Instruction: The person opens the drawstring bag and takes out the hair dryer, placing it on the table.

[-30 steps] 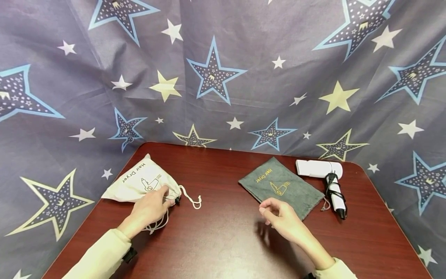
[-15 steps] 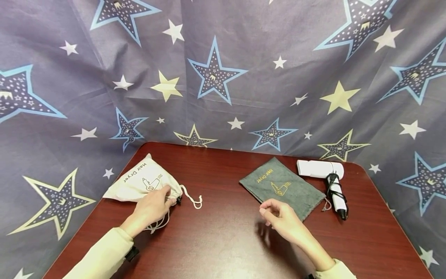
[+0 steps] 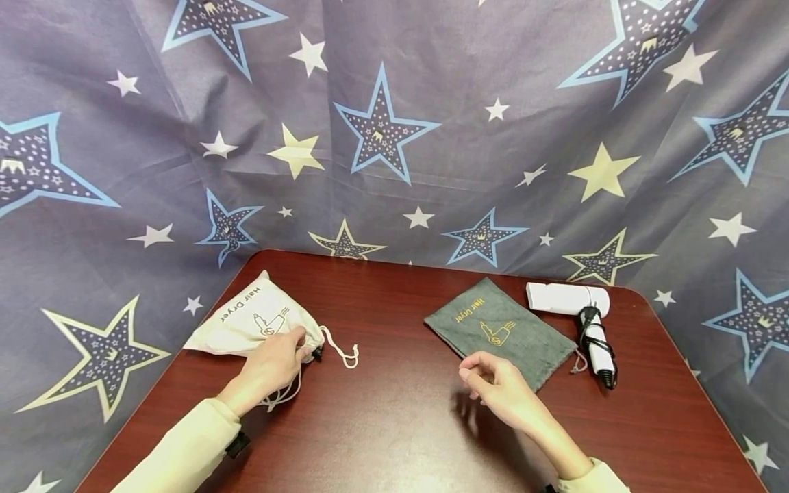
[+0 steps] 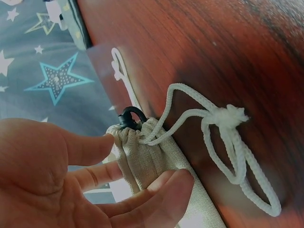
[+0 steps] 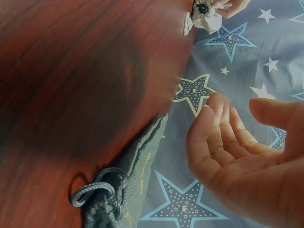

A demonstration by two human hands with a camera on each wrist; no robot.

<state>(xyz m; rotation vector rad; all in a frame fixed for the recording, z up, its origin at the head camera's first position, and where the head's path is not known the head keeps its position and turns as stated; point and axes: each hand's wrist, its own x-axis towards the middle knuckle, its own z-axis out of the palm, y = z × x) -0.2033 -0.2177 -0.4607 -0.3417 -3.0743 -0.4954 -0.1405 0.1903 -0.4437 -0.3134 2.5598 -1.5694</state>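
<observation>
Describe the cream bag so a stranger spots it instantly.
Start at the table and follow its left edge. The cream bag lies there, gathered at one end. Its pale cloth and dark print set it apart from the gray bag, printed in gold.

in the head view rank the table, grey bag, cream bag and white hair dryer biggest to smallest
1. Table
2. Grey bag and cream bag: too close to rank, since the left hand covers part of the cream one
3. White hair dryer

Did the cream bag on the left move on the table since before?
No. In the head view, the cream bag sits at the same spot against the left edge of the table. The whole picture just slipped slightly.
</observation>
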